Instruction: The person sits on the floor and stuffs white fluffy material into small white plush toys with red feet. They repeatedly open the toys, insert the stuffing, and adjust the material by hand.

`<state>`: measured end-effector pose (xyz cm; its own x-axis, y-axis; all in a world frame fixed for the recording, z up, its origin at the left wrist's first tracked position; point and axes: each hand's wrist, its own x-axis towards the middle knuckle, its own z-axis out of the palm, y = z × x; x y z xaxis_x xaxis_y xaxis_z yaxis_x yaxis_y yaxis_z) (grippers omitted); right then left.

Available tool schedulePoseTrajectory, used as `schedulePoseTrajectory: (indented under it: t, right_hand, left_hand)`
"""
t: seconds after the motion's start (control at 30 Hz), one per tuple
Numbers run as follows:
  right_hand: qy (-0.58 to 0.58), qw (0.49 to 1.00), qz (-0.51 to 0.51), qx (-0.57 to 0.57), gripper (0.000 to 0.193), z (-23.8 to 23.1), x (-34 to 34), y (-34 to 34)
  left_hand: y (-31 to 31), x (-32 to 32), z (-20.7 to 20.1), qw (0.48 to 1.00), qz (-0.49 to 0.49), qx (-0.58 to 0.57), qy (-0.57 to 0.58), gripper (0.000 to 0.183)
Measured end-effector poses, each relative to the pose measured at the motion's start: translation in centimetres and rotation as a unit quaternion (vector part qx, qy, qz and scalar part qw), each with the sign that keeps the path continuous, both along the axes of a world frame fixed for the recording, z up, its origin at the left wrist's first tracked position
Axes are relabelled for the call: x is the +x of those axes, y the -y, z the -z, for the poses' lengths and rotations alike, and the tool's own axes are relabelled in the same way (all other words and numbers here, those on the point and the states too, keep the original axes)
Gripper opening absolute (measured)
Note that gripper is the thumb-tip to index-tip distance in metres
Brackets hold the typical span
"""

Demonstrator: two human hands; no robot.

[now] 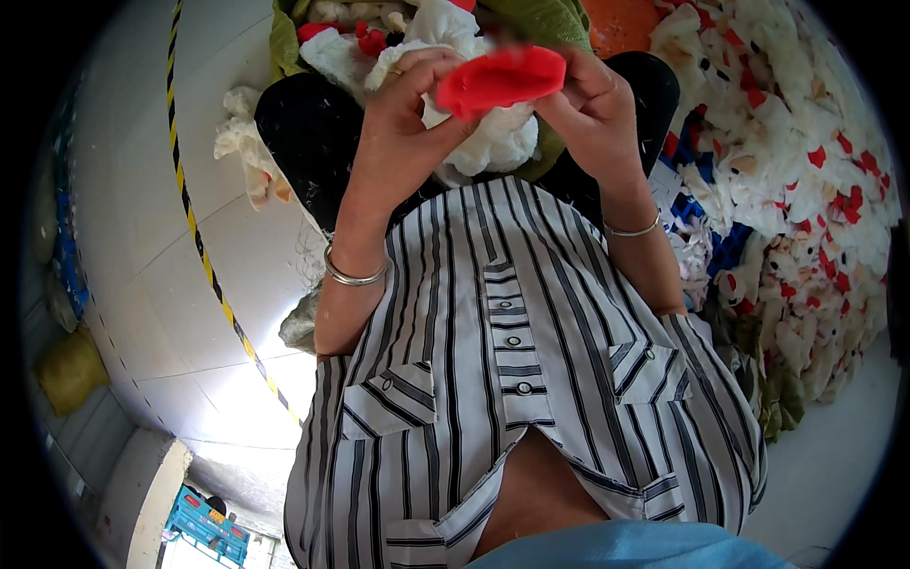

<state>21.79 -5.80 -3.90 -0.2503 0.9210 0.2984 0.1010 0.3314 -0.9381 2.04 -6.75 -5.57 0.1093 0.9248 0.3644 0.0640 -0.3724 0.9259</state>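
Both hands are raised over my lap and hold a red cloth piece (507,83), rounded like a small cap or pouch, with an opening facing me. My left hand (409,119) pinches its left end between thumb and fingers. At the other end, my right hand (595,112) grips the edge with closed fingers. White plush pieces (493,142) with red parts lie beneath, between my knees. Some blur at the top of the red piece hides its detail.
A green sack (284,43) stands in front of me, holding more plush. To my right rises a large heap of white plush pieces with red bits (796,190). Yellow-and-black tape (194,228) runs along the tiled floor at left, near a loose white plush scrap (237,123).
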Motion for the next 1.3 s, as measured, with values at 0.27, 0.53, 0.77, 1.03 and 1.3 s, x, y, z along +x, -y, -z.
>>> schedulePoseTrajectory:
  t: [0.27, 0.53, 0.77, 1.03, 1.3]
  right_hand:
    - [-0.066, 0.992, 0.026, -0.108, 0.025, 0.0, 1.2, 0.2]
    - [0.093, 0.995, 0.0, -0.022, 0.014, -2.6, 1.9, 0.2]
    - [-0.021, 0.999, 0.015, 0.04, 0.014, -1.3, 1.4, 0.6]
    - [0.082, 0.996, -0.002, -0.024, 0.019, -2.3, -0.1, 1.4]
    - [0.181, 0.963, 0.07, 0.186, 0.017, -3.7, 2.4, 0.0]
  left_hand:
    - [1.2, 0.6, 1.0, 0.985, 0.034, -0.154, 0.072, 0.023]
    - [1.0, 0.9, 0.4, 0.987, 0.017, -0.162, 0.012, 0.024]
    - [1.4, 1.6, 0.3, 0.983, 0.07, -0.137, 0.101, 0.024]
    - [1.4, 1.1, 0.3, 0.987, 0.065, -0.118, 0.087, 0.023]
    - [2.0, 0.7, -0.2, 0.984, 0.103, -0.134, 0.056, 0.02]
